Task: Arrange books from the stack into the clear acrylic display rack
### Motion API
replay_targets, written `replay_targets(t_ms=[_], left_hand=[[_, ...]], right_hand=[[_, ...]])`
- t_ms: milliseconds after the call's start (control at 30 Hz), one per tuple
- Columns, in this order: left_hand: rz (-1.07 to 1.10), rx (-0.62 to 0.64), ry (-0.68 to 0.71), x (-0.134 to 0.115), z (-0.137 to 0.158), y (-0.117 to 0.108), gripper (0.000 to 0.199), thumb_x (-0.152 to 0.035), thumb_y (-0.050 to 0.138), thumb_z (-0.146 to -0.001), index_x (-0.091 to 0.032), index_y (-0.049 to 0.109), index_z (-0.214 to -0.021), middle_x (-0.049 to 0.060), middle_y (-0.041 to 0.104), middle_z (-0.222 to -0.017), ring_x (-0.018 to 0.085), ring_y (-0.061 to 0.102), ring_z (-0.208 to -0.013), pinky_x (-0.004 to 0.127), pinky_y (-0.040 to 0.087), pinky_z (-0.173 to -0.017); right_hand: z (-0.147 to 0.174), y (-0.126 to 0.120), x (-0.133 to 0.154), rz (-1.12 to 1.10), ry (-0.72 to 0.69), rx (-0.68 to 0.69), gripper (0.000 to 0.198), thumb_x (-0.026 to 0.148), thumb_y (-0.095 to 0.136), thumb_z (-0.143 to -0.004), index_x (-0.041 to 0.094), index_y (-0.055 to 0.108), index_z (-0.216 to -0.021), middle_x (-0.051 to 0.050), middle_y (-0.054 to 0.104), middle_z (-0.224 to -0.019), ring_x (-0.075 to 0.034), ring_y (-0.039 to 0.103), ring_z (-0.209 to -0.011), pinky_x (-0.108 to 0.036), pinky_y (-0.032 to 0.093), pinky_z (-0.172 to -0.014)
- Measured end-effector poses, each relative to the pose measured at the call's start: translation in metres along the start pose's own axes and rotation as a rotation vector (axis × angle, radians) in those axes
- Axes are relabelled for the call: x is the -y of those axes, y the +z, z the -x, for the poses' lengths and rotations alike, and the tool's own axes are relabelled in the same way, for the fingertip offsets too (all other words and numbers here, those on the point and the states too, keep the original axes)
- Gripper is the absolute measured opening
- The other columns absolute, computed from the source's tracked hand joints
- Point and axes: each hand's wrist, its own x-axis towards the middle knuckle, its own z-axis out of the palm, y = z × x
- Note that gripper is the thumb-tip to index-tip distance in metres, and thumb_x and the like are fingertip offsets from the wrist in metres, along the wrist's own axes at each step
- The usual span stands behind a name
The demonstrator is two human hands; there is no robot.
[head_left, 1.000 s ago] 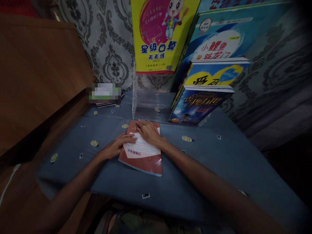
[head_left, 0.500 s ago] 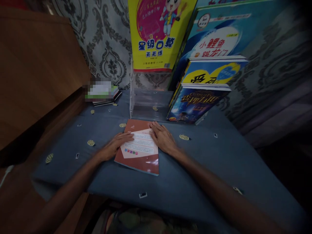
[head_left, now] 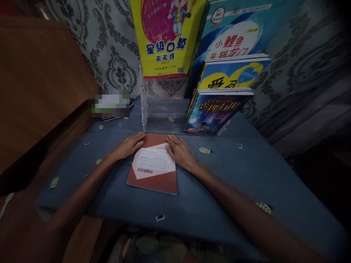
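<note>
A thin reddish-brown book lies flat on the blue cloth, its cover bearing a pale panel of print that appears upside down to me. My left hand rests at its upper left corner, with fingers stretched out and the tips at the cover's edge. On the opposite side, my right hand lies with extended fingers over the upper right edge. Neither hand is gripping the book; both are open.
Behind the book stands a clear acrylic rack. It holds a yellow workbook, a teal book and a dark blue book among others. A blurred pile of books lies at the back left, near a wooden panel.
My left hand has moved away from the printed panel, up to the upper left corner of the book. My right hand stays at the right edge. The view has shifted slightly.
</note>
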Motion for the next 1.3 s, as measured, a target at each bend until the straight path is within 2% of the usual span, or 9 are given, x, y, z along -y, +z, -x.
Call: replay_targets(t_ms=[100,233,467,733,833,1067,1300], left_hand=[[-0.031,-0.002,-0.047,0.001,-0.011,0.015,0.061,-0.048,0.027,-0.104,-0.015,0.036,-0.155,0.013,0.034,-0.163,0.025,0.027,-0.153,0.049,0.022,-0.124],[-0.090,0.024,-0.043,-0.004,-0.003,0.023,0.065,-0.051,0.027,-0.104,-0.016,0.027,-0.159,0.013,0.024,-0.166,0.026,0.019,-0.155,0.052,0.013,-0.126],[-0.148,0.176,0.061,-0.030,0.003,0.022,0.080,-0.064,0.024,-0.103,-0.011,0.012,-0.162,0.017,0.011,-0.168,0.029,0.004,-0.157,0.051,0.004,-0.126],[-0.108,0.195,0.274,-0.066,0.008,0.035,0.082,-0.068,0.024,-0.101,-0.016,0.008,-0.162,0.014,0.009,-0.169,0.025,0.003,-0.158,0.044,0.001,-0.127],[-0.076,0.221,0.342,-0.080,0.017,0.038,0.081,-0.067,0.029,-0.101,-0.019,0.012,-0.163,0.013,0.013,-0.169,0.026,0.007,-0.157,0.046,-0.001,-0.127],[0.065,0.241,0.497,-0.097,0.037,0.042,0.053,-0.057,0.046,-0.101,-0.042,0.039,-0.152,-0.001,0.031,-0.165,0.027,0.021,-0.155,0.053,-0.002,-0.126],[0.044,0.231,0.496,-0.101,0.041,0.039,0.047,-0.051,0.050,-0.101,-0.044,0.046,-0.148,0.000,0.031,-0.165,0.027,0.022,-0.155,0.056,0.002,-0.126]], right_hand=[[0.001,-0.001,0.001,-0.007,-0.003,-0.016,0.050,0.028,0.038,-0.100,0.010,0.054,-0.143,-0.018,0.049,-0.153,-0.028,0.042,-0.145,-0.052,0.033,-0.120],[0.001,-0.001,0.002,-0.009,0.010,-0.013,0.050,0.028,0.038,-0.100,0.009,0.054,-0.143,-0.018,0.049,-0.153,-0.028,0.041,-0.146,-0.052,0.032,-0.120],[0.001,-0.003,0.006,-0.018,0.029,0.012,0.050,0.028,0.038,-0.101,0.007,0.052,-0.145,-0.018,0.047,-0.155,-0.028,0.038,-0.148,-0.050,0.028,-0.121],[0.002,-0.001,0.000,-0.073,0.039,0.004,0.049,0.025,0.032,-0.103,0.011,0.052,-0.145,-0.015,0.048,-0.155,-0.025,0.039,-0.147,-0.049,0.028,-0.122],[0.002,-0.001,-0.001,-0.089,0.045,0.012,0.050,0.025,0.031,-0.103,0.010,0.052,-0.145,-0.014,0.047,-0.155,-0.024,0.038,-0.148,-0.048,0.027,-0.122],[0.003,0.000,0.000,-0.054,0.014,-0.007,0.050,0.031,0.036,-0.102,0.011,0.051,-0.146,-0.015,0.046,-0.156,-0.026,0.037,-0.148,-0.050,0.027,-0.121],[0.003,0.000,0.000,-0.025,0.010,0.021,0.053,0.031,0.040,-0.101,0.009,0.049,-0.147,-0.017,0.043,-0.157,-0.028,0.035,-0.150,-0.051,0.026,-0.122]])
